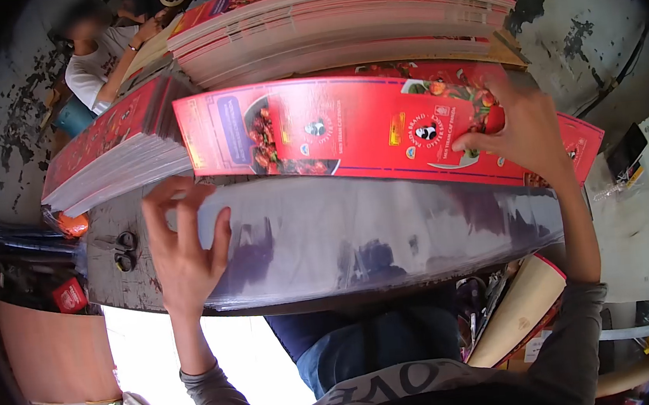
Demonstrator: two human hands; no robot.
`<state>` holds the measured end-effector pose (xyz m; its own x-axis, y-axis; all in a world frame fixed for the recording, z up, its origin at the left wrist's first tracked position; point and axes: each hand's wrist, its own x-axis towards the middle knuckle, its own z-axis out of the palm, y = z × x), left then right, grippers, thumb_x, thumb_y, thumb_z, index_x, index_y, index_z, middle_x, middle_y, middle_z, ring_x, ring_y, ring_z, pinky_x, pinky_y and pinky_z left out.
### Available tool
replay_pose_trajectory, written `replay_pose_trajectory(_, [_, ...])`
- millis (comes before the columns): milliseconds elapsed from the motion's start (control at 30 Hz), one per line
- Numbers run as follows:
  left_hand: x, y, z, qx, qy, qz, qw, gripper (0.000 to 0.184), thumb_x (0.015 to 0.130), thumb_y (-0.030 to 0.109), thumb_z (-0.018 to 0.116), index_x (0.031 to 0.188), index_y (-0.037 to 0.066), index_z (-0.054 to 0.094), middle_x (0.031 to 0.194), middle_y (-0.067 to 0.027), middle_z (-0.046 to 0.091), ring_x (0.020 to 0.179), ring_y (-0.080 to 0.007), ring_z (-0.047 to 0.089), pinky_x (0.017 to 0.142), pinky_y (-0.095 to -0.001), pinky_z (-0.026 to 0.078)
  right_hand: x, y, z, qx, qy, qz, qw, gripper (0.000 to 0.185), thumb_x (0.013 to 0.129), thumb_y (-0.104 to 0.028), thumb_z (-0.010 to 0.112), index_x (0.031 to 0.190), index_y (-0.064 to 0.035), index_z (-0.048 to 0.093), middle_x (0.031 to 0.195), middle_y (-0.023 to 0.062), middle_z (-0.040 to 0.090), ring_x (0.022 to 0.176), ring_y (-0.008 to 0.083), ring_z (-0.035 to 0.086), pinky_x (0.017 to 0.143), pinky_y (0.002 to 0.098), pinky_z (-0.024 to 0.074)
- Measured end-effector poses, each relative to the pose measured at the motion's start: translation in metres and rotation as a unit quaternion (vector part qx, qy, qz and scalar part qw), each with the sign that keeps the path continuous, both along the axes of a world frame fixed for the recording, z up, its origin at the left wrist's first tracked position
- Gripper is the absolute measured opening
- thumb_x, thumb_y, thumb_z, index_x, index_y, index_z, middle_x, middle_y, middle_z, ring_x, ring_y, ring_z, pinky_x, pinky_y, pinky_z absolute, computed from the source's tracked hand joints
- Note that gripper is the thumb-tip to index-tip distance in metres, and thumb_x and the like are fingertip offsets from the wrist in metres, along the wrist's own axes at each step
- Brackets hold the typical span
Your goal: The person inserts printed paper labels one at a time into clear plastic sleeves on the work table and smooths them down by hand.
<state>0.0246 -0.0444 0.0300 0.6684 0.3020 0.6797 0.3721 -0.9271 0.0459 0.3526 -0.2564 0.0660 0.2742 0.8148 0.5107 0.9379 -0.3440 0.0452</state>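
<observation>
A long red printed card sheet, with panda logos and food pictures, slants across the middle of the table. My right hand grips it near its right end, thumb on the printed face and the other fingers partly hidden at the far edge. Below the sheet lies a wide stack of clear, shiny plastic film. My left hand hovers over the left end of the film, fingers bent and apart, with nothing in them. Its fingertips are just short of the sheet's lower left corner.
Tall stacks of red printed sheets stand at the back. Another plastic-wrapped stack is at the left. Black-handled scissors and an orange round item lie near the left edge. A person sits beyond, at the upper left.
</observation>
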Motion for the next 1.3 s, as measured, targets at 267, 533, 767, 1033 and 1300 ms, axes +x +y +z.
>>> replay_pose_trajectory(267, [0.008, 0.005, -0.025, -0.036, 0.132, -0.011, 0.991, 0.046, 0.083, 0.024, 0.066, 0.122, 0.005, 0.053, 0.128, -0.0136, 0.054, 0.106, -0.0327, 0.058, 0.084, -0.0393, 0.049, 0.004, 0.042, 0.015, 0.084, -0.016, 0.056, 0.995, 0.057, 0.059, -0.054, 0.079, 0.082, -0.0042, 0.065, 0.057, 0.006, 0.057, 0.055, 0.0205, 0.058, 0.052, 0.0328, 0.0444])
replay_pose_trajectory(533, [0.008, -0.002, -0.028, -0.072, 0.081, -0.003, 0.994, 0.038, 0.078, 0.018, 0.07, 0.112, 0.005, 0.061, 0.102, -0.0135, 0.067, 0.091, -0.0291, 0.064, 0.083, -0.0353, 0.047, 0.024, 0.041, 0.018, -0.029, 0.113, 0.013, 0.993, 0.054, 0.062, -0.041, 0.083, 0.096, -0.0034, 0.065, 0.077, 0.0112, 0.062, 0.067, 0.0216, 0.056, 0.063, 0.0336, 0.045])
replay_pose_trajectory(767, [0.007, 0.0, -0.031, -0.063, 0.057, -0.004, 0.996, 0.034, 0.075, 0.013, 0.071, 0.107, 0.006, 0.063, 0.094, -0.0091, 0.066, 0.08, -0.0258, 0.06, 0.077, -0.035, 0.044, 0.021, 0.043, 0.005, 0.112, 0.123, 0.138, 0.976, 0.057, 0.062, -0.051, 0.081, 0.08, 0.0003, 0.063, 0.053, 0.0097, 0.047, 0.047, 0.0156, 0.041, 0.047, 0.0327, 0.0349])
replay_pose_trajectory(1033, [0.007, -0.001, -0.029, -0.081, 0.022, -0.022, 0.996, 0.032, 0.072, 0.009, 0.072, 0.103, 0.008, 0.064, 0.093, -0.0064, 0.06, 0.085, -0.026, 0.055, 0.079, -0.0374, 0.04, -0.02, 0.074, 0.035, 0.008, 0.078, 0.038, 0.996, 0.054, 0.065, -0.05, 0.079, 0.078, -0.0007, 0.06, 0.057, 0.0109, 0.05, 0.051, 0.023, 0.046, 0.051, 0.0361, 0.0376])
replay_pose_trajectory(1300, [-0.001, 0.003, -0.029, -0.07, -0.008, -0.112, 0.991, 0.02, 0.065, -0.003, 0.063, 0.079, 0.008, 0.055, 0.082, -0.0033, 0.059, 0.081, -0.0224, 0.056, 0.091, -0.0408, 0.035, -0.055, 0.135, 0.043, 0.089, 0.062, 0.197, 0.974, 0.052, 0.07, -0.053, 0.072, 0.072, -0.0008, 0.064, 0.056, 0.0147, 0.057, 0.057, 0.0318, 0.06, 0.054, 0.0432, 0.0454])
